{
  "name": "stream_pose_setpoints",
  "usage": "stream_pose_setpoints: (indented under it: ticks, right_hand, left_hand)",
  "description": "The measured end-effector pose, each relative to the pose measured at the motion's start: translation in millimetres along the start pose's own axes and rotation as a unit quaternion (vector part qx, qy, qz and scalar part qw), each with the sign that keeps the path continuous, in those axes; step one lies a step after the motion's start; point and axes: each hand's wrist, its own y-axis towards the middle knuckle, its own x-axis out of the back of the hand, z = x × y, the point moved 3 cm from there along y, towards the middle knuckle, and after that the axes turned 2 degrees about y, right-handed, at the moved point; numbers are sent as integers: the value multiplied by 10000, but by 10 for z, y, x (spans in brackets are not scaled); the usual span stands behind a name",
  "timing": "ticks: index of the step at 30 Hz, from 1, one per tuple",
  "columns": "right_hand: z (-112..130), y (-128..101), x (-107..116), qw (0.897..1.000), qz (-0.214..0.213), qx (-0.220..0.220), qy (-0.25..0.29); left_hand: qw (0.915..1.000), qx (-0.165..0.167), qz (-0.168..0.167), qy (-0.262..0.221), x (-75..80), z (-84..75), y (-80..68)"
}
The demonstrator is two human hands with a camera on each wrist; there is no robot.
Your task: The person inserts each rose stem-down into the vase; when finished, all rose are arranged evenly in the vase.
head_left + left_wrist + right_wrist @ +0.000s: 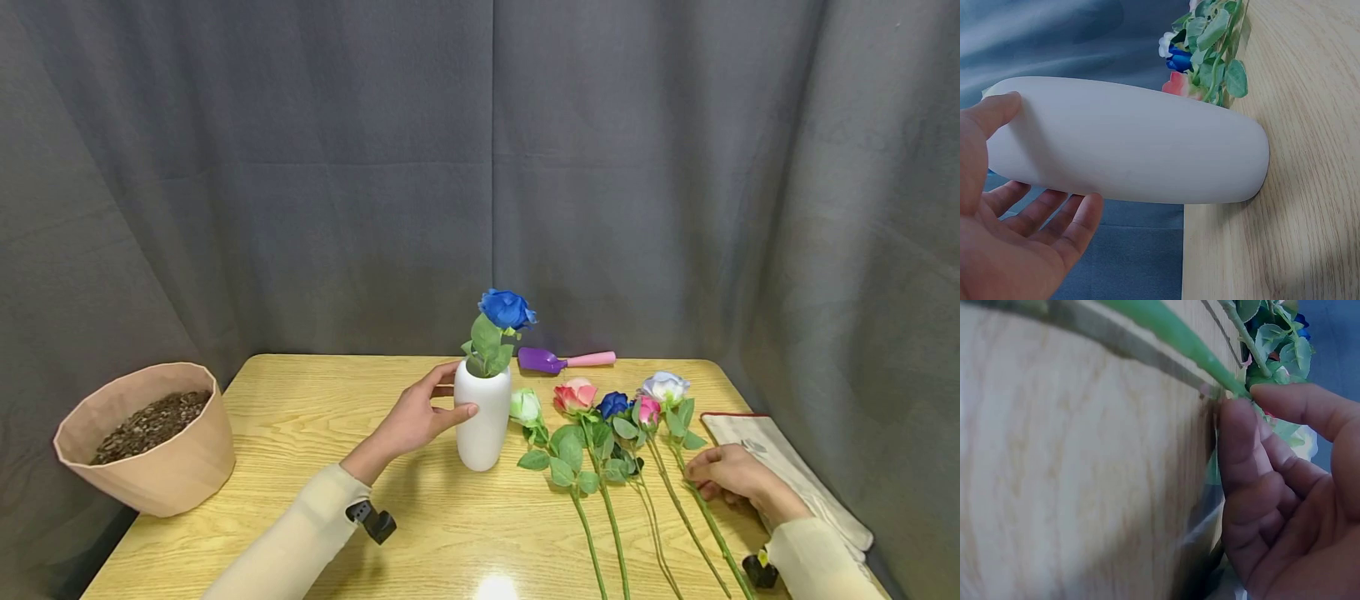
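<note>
A white vase (482, 421) stands mid-table with one blue rose (506, 308) in it. My left hand (452, 390) cups the vase from the left, its thumb on the near side and the fingers reaching behind the neck. In the left wrist view the thumb tip touches the vase (1147, 150) and the fingers (1079, 219) lie relaxed just off it. To the right, several roses lie flat, among them a pale lilac rose (664, 387). My right hand (696, 477) pinches that rose's green stem (1172, 331) between thumb and forefinger, low on the table.
The other lying roses are a white bud (525, 406), a pink one (575, 395), a dark blue one (613, 404) and a small magenta one (648, 410). A purple trowel (562, 360) lies behind them. A soil-filled bag (146, 437) stands left; a white cloth (787, 475) lies right.
</note>
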Motion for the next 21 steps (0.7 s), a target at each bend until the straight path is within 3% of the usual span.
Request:
stream_pose_setpoints:
  ticks: [12, 21]
  right_hand:
    - [27, -11, 69, 9994, 71, 208, 284]
    - [100, -12, 151, 9979, -137, 571, 267]
  left_hand:
    - [10000, 73, 8, -34, -4, 0, -3]
    - [9999, -122, 25, -23, 0, -6, -6]
